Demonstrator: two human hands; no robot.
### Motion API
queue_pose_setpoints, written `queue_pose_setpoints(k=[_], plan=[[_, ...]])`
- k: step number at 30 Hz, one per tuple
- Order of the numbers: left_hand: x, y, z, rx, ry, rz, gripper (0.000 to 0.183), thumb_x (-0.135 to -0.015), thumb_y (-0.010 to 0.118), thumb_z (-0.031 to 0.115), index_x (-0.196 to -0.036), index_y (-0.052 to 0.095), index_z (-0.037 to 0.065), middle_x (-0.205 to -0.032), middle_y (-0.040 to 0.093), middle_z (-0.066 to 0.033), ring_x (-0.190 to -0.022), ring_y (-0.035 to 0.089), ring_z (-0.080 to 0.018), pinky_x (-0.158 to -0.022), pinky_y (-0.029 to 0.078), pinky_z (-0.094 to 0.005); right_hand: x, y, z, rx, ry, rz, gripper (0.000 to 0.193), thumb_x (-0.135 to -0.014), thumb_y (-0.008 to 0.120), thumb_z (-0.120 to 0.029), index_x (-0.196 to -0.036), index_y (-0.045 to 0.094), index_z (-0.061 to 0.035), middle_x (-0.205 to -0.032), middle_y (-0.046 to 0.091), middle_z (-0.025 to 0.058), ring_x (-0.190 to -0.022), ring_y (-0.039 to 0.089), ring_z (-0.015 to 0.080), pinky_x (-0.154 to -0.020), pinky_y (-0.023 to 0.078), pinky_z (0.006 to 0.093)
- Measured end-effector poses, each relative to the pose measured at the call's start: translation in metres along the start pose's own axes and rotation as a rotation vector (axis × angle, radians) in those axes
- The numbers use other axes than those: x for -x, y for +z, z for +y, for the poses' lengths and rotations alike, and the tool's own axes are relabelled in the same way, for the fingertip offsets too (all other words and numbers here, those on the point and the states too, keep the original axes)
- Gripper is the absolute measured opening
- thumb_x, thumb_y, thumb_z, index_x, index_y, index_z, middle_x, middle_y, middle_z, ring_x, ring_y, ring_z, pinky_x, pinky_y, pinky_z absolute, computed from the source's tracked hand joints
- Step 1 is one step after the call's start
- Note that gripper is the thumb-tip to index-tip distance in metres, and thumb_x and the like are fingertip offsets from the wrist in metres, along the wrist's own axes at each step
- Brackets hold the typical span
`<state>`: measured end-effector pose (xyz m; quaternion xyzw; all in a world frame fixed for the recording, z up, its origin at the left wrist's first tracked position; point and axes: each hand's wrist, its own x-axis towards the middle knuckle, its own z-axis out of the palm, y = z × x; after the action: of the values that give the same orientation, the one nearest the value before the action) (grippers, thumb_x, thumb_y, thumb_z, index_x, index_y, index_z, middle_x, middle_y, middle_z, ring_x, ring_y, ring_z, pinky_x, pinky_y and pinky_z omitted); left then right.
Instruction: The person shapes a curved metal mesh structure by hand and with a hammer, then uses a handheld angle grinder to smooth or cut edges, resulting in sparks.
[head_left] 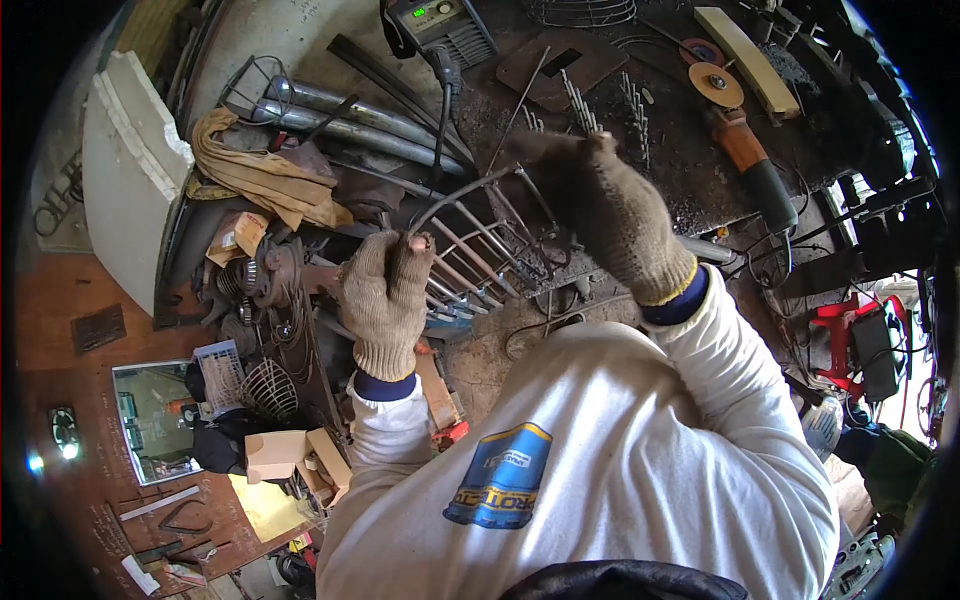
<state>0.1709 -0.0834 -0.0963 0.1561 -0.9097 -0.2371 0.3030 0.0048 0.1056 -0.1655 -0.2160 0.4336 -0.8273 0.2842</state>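
My left hand (388,300), in a beige knit glove with a bare fingertip showing, is closed on the left side of a metal bar cage (478,240). The cage has a curved rim and several parallel bars, and it sits tilted at the bench's near edge. Across from it, my right hand (630,215), also gloved, is over the bench to the right of the cage. Motion smears its fingers, so their grip is hidden. Just beyond them lie short metal rods (580,105) in a row, with another row of rods (637,115) to the right.
An angle grinder (750,160) lies on the dark bench at right, near a wooden block (745,60). A welding machine (440,30) stands at the back. Steel tubes (350,120) and a tan cloth (250,170) are at left, above an open cardboard box (275,455).
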Motion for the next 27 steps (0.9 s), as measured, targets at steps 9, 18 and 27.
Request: queue_pose_setpoints(k=[9,18,27], plan=[[-0.002,-0.012,-0.012,-0.032,-0.099,-0.025,0.034,-0.093,0.072,0.037,-0.087,0.07,0.003,-0.071,0.067,-0.0127,-0.063,0.064,-0.0265,-0.062,0.048,-0.0369,0.064,-0.065,0.022,1.828,0.071,0.033,0.041,-0.093,0.064,-0.031,-0.129,0.061,-0.0115,-0.122,0.064,0.017,-0.116,0.061,0.0342,-0.096,0.049,0.0471],[-0.011,-0.016,-0.02,0.096,0.016,0.145,0.038,-0.101,0.062,0.037,-0.098,0.067,-0.001,-0.08,0.064,-0.0069,-0.072,0.053,-0.0144,-0.068,0.043,-0.0324,0.054,-0.072,0.024,1.858,0.254,0.028,0.035,-0.095,0.061,-0.031,-0.127,0.063,-0.0159,-0.12,0.065,0.0149,-0.116,0.061,0.0347,-0.096,0.049,0.0481],[-0.024,-0.006,-0.021,0.602,-0.413,0.261,0.052,-0.1,0.061,0.043,-0.123,0.061,-0.004,-0.116,0.064,-0.0116,-0.102,0.061,-0.0196,-0.091,0.048,-0.0334,0.074,-0.078,0.018,0.696,0.014,0.26,0.038,-0.101,0.062,-0.033,-0.123,0.061,-0.0025,-0.083,0.058,-0.0015,-0.074,0.054,0.0092,-0.065,0.046,0.0267]])
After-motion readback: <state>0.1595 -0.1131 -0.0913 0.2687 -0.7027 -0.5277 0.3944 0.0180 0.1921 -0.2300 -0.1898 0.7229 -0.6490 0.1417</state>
